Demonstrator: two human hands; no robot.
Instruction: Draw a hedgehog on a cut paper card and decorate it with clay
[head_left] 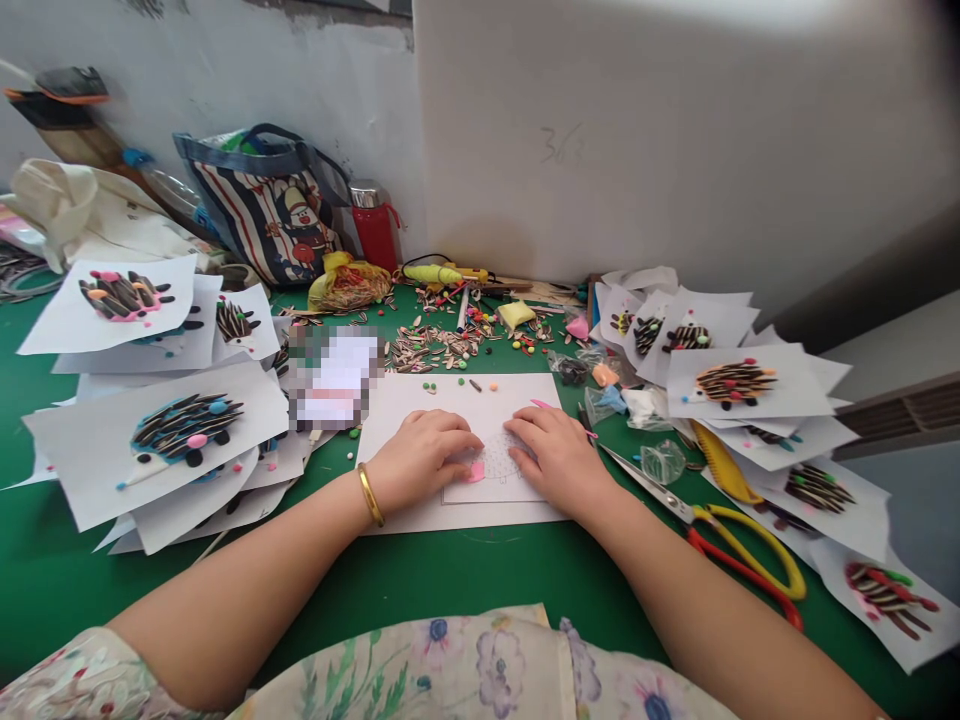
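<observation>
A small drawing [501, 458] of a hedgehog-like outline lies on a larger white sheet [409, 515] before me. My left hand [431, 455], with a gold bangle at the wrist, has its thumb and forefinger closed at a flattened piece of pink clay [477, 470] on the drawing's left part. Across the drawing's right side rests my right hand [551, 455], thumb and fingers apart on the paper. A thin pink tool [541, 404] passes behind this hand, its middle hidden; whether any finger grips it I cannot tell.
Stacks of finished seed hedgehog cards [161, 430] stand left, with more cards [739, 382] right. Open scissors [694, 512] lie beside my right forearm. Striped sunflower seeds [431, 345], bagged clay [646, 408] and a blurred phone-like screen [337, 380] surround the sheet. A red flask [373, 230] stands behind.
</observation>
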